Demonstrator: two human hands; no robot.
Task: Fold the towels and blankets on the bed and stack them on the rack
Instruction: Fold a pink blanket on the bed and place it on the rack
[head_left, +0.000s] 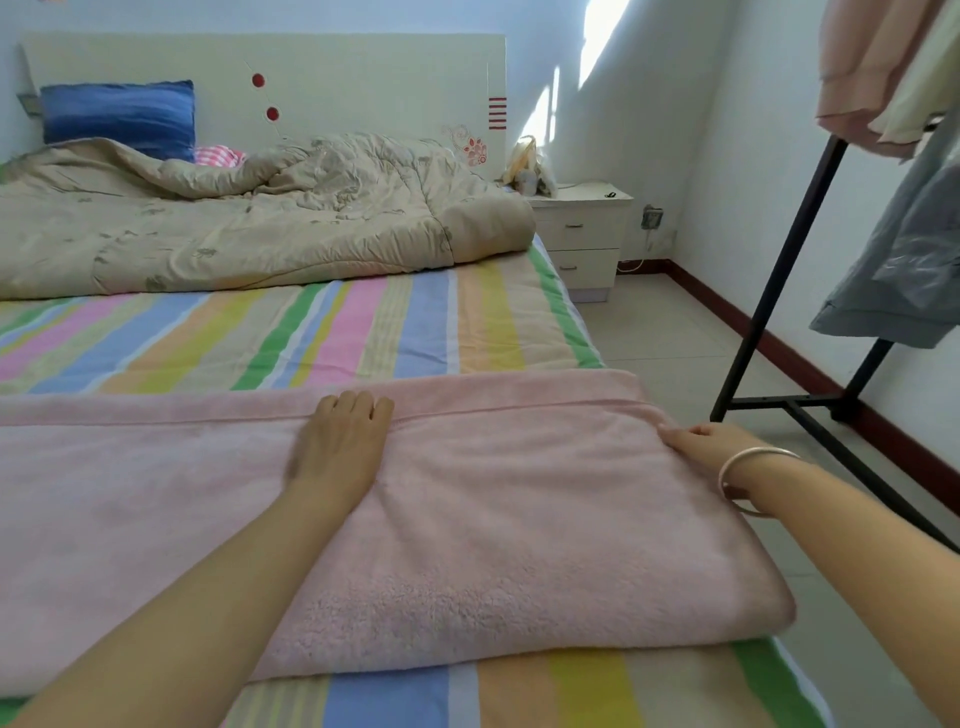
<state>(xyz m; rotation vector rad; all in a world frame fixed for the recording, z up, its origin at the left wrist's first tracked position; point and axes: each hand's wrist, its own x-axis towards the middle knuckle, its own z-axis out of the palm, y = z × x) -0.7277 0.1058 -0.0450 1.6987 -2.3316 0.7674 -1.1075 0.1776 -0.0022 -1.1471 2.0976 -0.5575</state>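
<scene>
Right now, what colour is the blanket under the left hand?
The blanket is plain pale pink, seen best in the head view.

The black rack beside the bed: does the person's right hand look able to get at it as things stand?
Probably yes. The right hand touches the pink blanket at the bedside, and only floor shows between it and the rack. A lean may be needed.

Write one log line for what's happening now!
step: fold | left hand flat on blanket | right hand at its right edge | blanket on bed
</scene>
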